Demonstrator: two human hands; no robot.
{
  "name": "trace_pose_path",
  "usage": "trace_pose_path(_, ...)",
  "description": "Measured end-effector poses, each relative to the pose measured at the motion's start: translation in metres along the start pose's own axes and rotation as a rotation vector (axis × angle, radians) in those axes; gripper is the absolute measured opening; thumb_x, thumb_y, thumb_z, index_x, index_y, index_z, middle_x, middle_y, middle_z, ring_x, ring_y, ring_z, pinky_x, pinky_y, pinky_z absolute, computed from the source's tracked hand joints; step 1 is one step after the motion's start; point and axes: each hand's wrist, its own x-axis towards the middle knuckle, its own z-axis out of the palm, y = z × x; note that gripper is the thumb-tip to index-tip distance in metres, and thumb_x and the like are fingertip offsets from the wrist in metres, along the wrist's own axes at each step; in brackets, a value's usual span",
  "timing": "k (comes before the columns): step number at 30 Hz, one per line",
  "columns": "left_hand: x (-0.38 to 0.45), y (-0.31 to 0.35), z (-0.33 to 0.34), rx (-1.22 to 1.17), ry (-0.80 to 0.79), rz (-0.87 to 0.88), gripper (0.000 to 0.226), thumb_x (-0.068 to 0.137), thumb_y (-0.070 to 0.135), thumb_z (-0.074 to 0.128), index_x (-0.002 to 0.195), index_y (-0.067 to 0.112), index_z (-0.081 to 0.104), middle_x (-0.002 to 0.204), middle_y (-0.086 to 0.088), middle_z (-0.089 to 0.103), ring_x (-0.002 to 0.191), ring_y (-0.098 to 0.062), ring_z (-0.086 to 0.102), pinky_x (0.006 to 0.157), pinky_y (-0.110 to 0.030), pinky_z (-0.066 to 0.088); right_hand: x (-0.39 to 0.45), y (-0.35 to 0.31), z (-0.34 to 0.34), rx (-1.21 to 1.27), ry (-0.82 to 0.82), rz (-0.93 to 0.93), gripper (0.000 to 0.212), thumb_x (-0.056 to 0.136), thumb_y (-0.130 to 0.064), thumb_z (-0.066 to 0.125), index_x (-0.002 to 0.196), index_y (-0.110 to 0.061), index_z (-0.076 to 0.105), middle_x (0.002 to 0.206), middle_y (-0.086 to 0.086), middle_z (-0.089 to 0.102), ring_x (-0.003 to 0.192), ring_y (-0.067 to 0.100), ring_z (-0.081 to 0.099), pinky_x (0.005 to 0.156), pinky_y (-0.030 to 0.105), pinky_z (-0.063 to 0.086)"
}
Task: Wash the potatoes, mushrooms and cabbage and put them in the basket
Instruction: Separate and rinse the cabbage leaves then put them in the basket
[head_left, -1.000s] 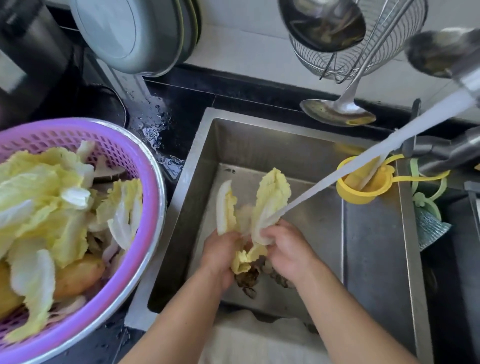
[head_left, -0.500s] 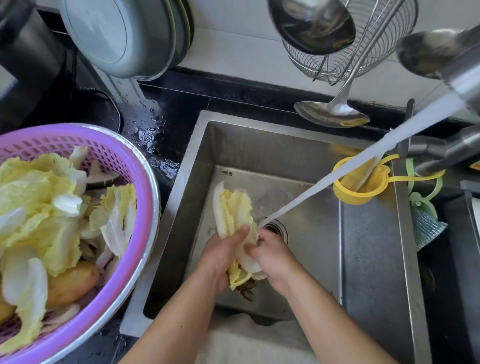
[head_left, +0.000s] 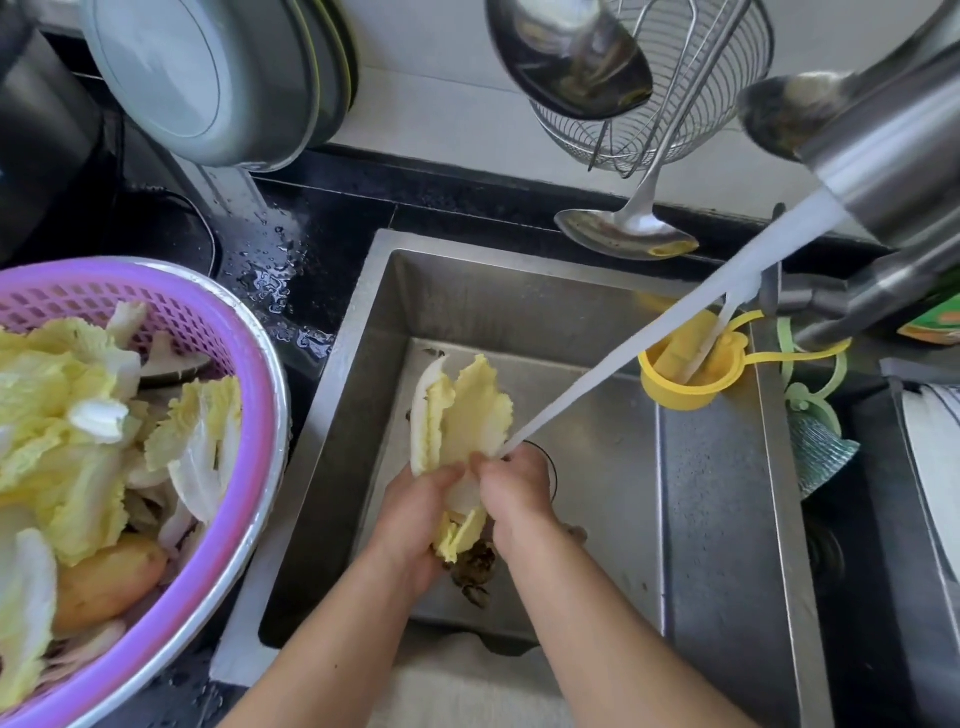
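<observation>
Over the steel sink (head_left: 597, 291), your left hand (head_left: 415, 512) and right hand (head_left: 514, 493) both grip wet pale-yellow cabbage leaves (head_left: 462, 415) under the stream: light, floppy, slippery, tearable; hold the stiffer white ribs

Left grip (head_left: 415, 512), right grip (head_left: 514, 493) curled, touching.

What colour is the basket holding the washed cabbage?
Purple, a perforated plastic basket, seen in the head view at the left of the sink.
</observation>
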Motion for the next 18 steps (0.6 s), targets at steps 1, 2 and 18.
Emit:
trace_pose_path(1,0.001,0.000,-0.003,-0.025,0.024,-0.005,0.026,0.102,0.005,0.057,0.124,0.009,0.068,0.108,-0.019,0.079,0.099,-0.038,0.076,0.075,-0.041,0.059,0.000,0.002,0.000,-0.030,0.002,-0.003,0.016,0.096,-0.004,0.062,0.099,-0.015,0.073,0.100,0.006,0.077,0.089,0.026,0.074,0.087,0.047,0.063)
trace_pose_path(2,0.002,-0.001,-0.005,-0.044,0.058,-0.016,0.023,0.102,0.004,0.057,0.121,0.010,0.068,0.105,-0.019,0.079,0.096,-0.037,0.076,0.073,-0.041,0.060,-0.001,0.003,0.000,-0.065,-0.011,-0.001,0.019,0.095,-0.002,0.059,0.100,-0.014,0.073,0.101,0.008,0.077,0.090,0.026,0.074,0.086,0.048,0.063)
trace_pose_path(18,-0.009,0.001,0.002,0.144,-0.132,0.006,0.035,0.093,-0.005,0.067,0.124,0.008,0.071,0.107,-0.020,0.078,0.098,-0.037,0.077,0.080,-0.044,0.063,0.000,0.008,-0.028,-0.028,-0.114,-0.018,0.025,0.088,-0.032,0.081,0.110,-0.026,0.073,0.098,-0.006,0.079,0.089,0.015,0.075,0.069,0.029,0.059)
